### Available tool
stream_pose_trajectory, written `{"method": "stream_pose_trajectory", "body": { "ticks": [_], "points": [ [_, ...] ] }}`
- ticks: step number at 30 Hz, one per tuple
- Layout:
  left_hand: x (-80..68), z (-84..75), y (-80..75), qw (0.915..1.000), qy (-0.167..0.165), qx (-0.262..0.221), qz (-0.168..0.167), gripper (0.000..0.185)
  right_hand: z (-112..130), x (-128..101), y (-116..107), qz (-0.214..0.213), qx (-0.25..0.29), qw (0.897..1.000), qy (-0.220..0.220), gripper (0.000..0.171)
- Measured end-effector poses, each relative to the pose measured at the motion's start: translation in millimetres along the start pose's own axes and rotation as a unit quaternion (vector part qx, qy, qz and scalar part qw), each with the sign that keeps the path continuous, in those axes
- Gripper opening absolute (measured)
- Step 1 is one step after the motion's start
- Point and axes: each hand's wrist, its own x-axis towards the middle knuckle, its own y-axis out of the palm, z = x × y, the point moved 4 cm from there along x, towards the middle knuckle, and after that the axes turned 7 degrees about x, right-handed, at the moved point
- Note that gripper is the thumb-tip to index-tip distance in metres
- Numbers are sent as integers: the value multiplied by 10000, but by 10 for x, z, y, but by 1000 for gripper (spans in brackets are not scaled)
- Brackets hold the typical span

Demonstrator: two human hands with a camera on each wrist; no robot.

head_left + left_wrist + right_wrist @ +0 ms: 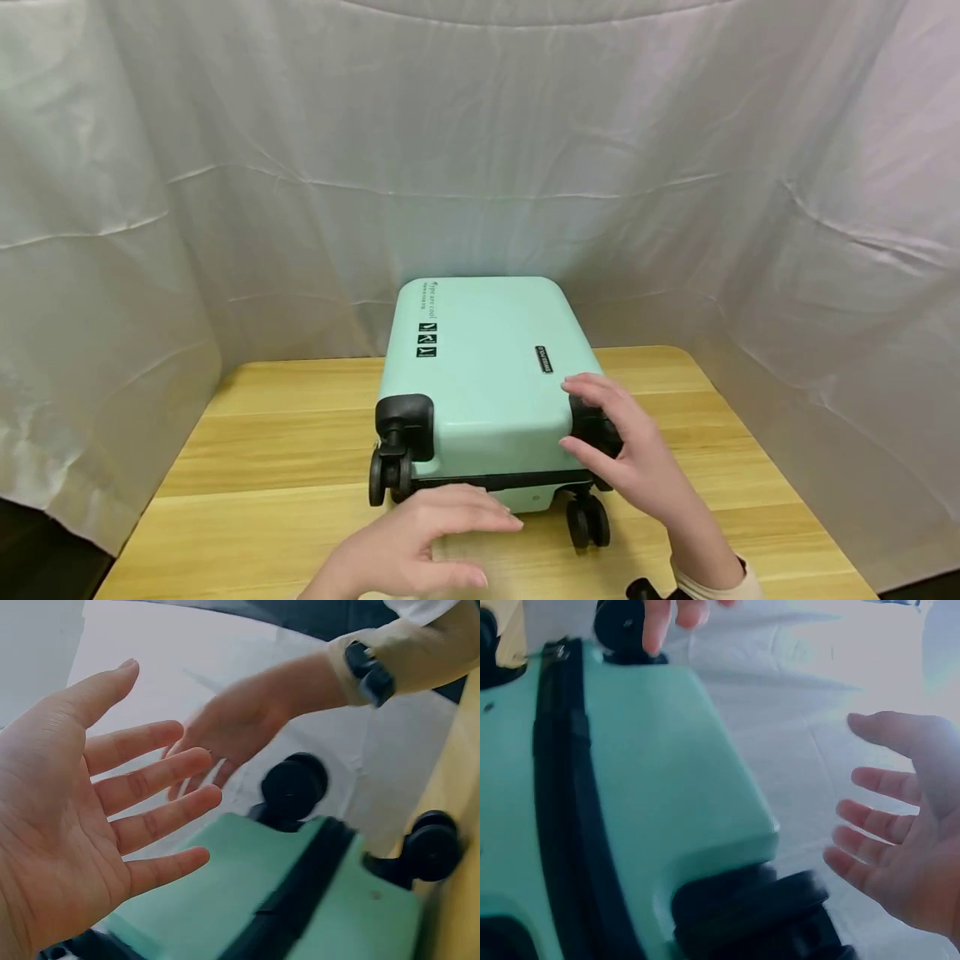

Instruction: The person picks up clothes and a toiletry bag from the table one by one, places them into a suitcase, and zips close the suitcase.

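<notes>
A white wrinkled cloth backdrop is hanging around three sides of the scene, and in front of it a light wooden table is carrying a mint-green hard-shell suitcase, which is lying flat near the middle of the tabletop with its wheeled end facing the person. A black zipper band is running around the case's side, and small black labels are showing on its upper face. Black double caster wheels are sitting at the near corners — the near-left wheel is standing clear of both hands, while the near-right wheel is hanging just below the right hand. The right hand is hovering at the near-right corner of the suitcase with its fingers spread and relaxed, gripping nothing; the head view is placing it over the black wheel housing there, but whether the fingertips are actually touching the shell cannot be told. The left hand is lying low in front of the suitcase's near edge, palm down, fingers straight and slightly fanned — holding nothing, with the case just beyond its fingertips. In the left wrist view this open palm is facing the green shell with a gap between them. A cream sleeve cuff is covering the right wrist.
</notes>
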Motion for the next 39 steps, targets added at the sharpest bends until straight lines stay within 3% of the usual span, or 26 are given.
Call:
{"method": "stream_pose_trajectory", "body": {
  "ticks": [4,8,10,12,14,16,19,25,28,30,34,39],
  "points": [
    [-43,7,144,9968,-481,-548,333,41,-77,5,63,74,-1284,9914,-258,60],
    [-119,46,274,9863,-982,-1160,639,39,-149,-5,127,273,-1962,9800,-177,70],
    [-161,81,336,9759,-1157,-1715,702,38,-185,-11,148,368,-2124,9765,-25,71],
    [-215,129,411,9587,-1302,-2429,707,36,-227,-22,170,501,-2262,9726,189,72],
    [-281,183,491,9274,-1534,-3333,722,36,-260,-36,192,639,-2388,9681,416,74],
    [-362,243,580,8851,-1780,-4247,670,37,-289,-55,210,756,-2514,9630,605,74],
    [-482,331,698,8207,-2228,-5230,569,42,-303,-70,219,819,-2669,9575,725,71],
    [-720,504,845,7051,-3502,-6151,438,45,-282,-61,224,800,-2824,9529,765,66],
    [-830,549,858,6665,-3903,-6345,295,44,-276,-56,226,791,-2802,9531,829,64],
    [-890,564,849,6507,-4055,-6418,170,44,-273,-55,223,772,-2779,9537,850,64],
    [-989,574,807,6347,-4237,-6461,-136,47,-266,-49,216,709,-2771,9550,787,63],
    [-1064,562,738,6356,-4313,-6394,-340,48,-268,-49,214,702,-2810,9540,769,62]
  ]
}}
